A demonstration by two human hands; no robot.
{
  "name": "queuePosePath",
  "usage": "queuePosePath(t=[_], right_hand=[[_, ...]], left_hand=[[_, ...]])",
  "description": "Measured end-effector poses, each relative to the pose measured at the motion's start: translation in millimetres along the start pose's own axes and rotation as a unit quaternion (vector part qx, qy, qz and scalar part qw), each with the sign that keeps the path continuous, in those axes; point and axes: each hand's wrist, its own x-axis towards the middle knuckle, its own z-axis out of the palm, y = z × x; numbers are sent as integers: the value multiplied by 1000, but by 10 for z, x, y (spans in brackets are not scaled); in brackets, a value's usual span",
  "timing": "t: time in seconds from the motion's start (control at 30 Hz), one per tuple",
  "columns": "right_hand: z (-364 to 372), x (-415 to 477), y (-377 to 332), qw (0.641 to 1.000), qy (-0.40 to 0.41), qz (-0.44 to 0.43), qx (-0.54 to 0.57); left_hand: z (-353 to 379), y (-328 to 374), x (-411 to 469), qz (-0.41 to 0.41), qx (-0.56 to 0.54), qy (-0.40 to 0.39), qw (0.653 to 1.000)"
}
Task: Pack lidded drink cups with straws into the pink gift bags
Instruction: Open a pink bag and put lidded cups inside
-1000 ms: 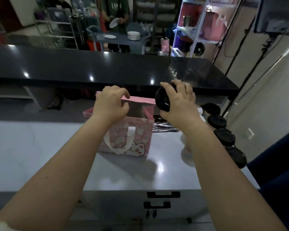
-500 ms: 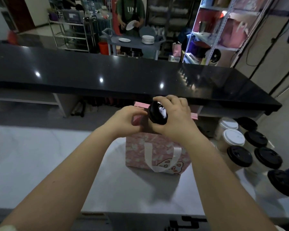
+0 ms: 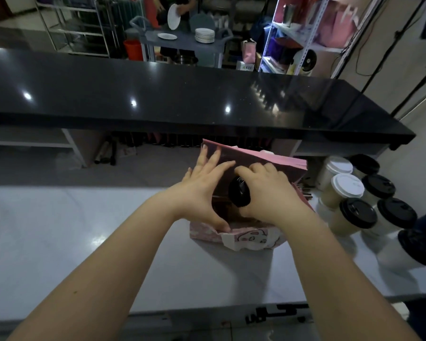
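The right hand [image 3: 268, 193] is gripping one black-lidded cup [image 3: 239, 194] inside the single pink bag [image 3: 251, 238] on the table [image 3: 84, 242]. The left hand [image 3: 202, 190], fingers straight, is pressing the bag's wall. Seven cups [image 3: 347, 185] are standing beside it: five black-lidded, two white-lidded.

Black counter [image 3: 182, 94] across bkgd; behind it grey cart [image 3: 185, 40] w/ plate stack [image 3: 204, 35], orange bucket [image 3: 132, 49], metal shelving rack [image 3: 268, 36] at right

Pink gift bag [image 3: 268, 159] with a white cartoon print — black cup lid [image 3: 239, 195]; glossy black counter [image 3: 158, 94]; pale grey worktop [image 3: 96, 230].
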Motion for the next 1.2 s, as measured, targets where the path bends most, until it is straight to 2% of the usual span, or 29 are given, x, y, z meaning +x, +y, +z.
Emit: queuePosePath(t=[0.13,0.3,0.4,0.7,0.83,1.0,1.2], right_hand=[[99,228,-55,996,-75,30,-36],[164,446,-135,981,-128,45,137],[278,467,-197,973,-139,37,180],[653,325,-135,988,-104,-9,118],[722,310,-135,989,-124,-57,56],[797,337,-110,974,-186,-69,104],[937,295,-124,974,-193,-58,108]], left_hand=[[9,35,-57,3,-8,-6,1000],[14,55,-119,4,-10,-2,1000],[4,53,-142,-2,-6,1,1000],[50,92,-179,-10,9,25,1000],[45,78,-183,-29,10,20,999],[86,55,-176,-37,35,23,998],[151,19,-187,-41,49,35,997]])
